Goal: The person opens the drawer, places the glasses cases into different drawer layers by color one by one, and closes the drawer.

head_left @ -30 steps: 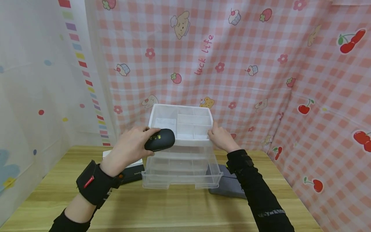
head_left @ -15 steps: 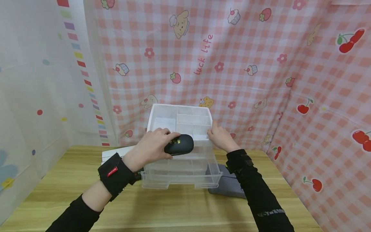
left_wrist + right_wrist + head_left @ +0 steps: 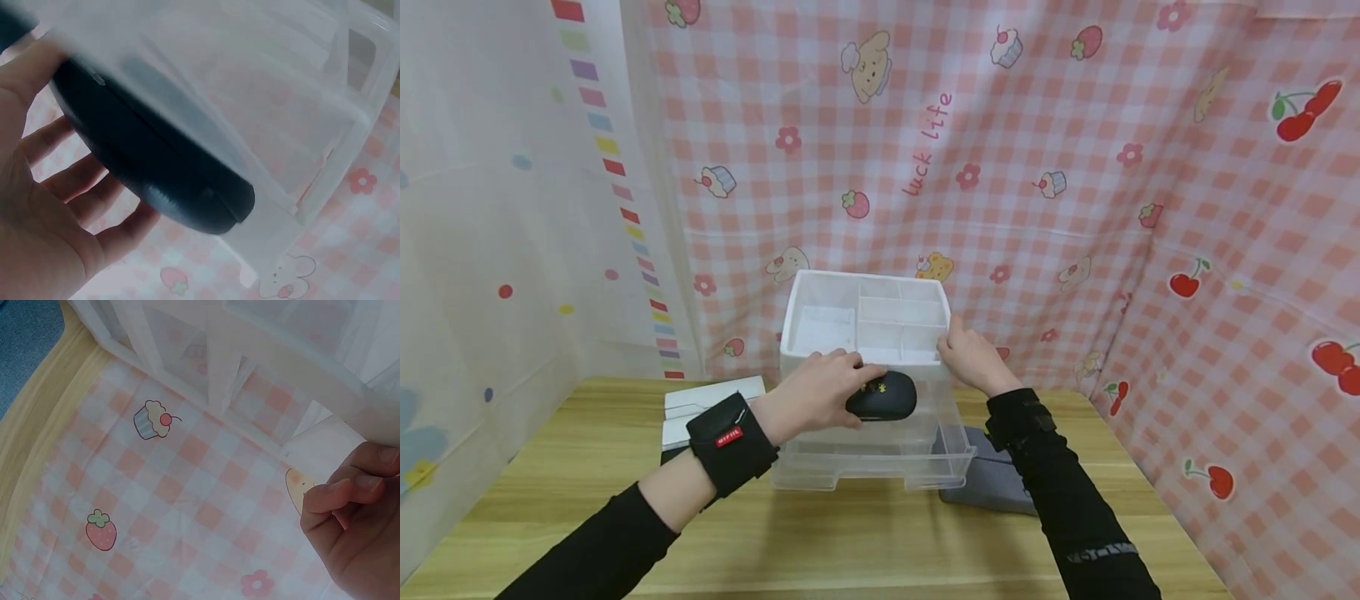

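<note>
My left hand [image 3: 820,390] holds a black hard glasses case [image 3: 883,397] with small gold flower marks. The case is in front of a white drawer box [image 3: 865,367] with a divided top tray, above a clear drawer [image 3: 936,479] that is pulled out. In the left wrist view, the case [image 3: 150,150] lies between thumb and fingers, its side seam showing, close to the clear plastic. My right hand [image 3: 973,354] grips the right rim of the top tray with curled fingers. The right wrist view shows those fingers [image 3: 331,497] at the box's side wall.
A grey pouch [image 3: 988,483] lies right of the drawer, partly behind it. White flat items [image 3: 711,404] lie on the wooden table [image 3: 820,550] at the left, partly hidden by my left forearm. A checked cloth [image 3: 1000,275] hangs close behind the box.
My left hand has carried the glasses case rightward and lower, from the box's left side to over the pulled-out drawer. My right hand has stayed on the tray rim.
</note>
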The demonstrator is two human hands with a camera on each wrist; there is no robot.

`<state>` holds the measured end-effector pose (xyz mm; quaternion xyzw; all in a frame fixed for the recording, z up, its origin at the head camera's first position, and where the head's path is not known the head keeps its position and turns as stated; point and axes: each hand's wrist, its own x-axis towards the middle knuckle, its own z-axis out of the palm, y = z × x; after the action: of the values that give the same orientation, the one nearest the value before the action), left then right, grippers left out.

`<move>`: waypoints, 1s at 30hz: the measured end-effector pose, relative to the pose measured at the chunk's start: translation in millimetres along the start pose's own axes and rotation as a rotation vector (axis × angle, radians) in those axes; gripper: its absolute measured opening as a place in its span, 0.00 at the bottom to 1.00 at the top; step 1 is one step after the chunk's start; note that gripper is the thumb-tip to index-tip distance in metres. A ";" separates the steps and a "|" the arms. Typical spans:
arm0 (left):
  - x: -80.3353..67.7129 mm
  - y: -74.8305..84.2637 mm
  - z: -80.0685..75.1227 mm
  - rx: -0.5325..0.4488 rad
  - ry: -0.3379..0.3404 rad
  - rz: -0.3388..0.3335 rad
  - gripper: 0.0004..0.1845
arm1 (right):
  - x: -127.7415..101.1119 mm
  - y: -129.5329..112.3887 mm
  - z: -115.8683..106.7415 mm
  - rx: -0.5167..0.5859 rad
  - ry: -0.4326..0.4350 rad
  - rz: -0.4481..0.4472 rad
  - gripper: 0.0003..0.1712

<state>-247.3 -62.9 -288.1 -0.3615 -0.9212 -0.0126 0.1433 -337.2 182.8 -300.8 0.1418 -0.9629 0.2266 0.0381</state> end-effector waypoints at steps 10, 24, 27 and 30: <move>1.4 2.8 22.0 0.065 -0.046 0.079 0.37 | -0.9 1.8 1.6 0.003 0.006 -0.008 0.27; 2.0 -0.7 38.5 0.103 -0.055 0.092 0.35 | -0.4 0.9 0.8 -0.016 0.012 -0.022 0.27; 2.6 -2.0 39.2 0.095 -0.058 0.096 0.35 | -0.2 0.7 -0.1 -0.026 0.015 -0.028 0.26; 1.6 -3.8 38.8 0.091 -0.048 0.120 0.33 | -0.4 0.2 -0.1 -0.024 0.014 -0.025 0.26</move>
<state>-260.9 -59.7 -324.6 -0.4093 -0.9008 0.0465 0.1377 -336.9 183.2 -300.8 0.1518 -0.9634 0.2155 0.0495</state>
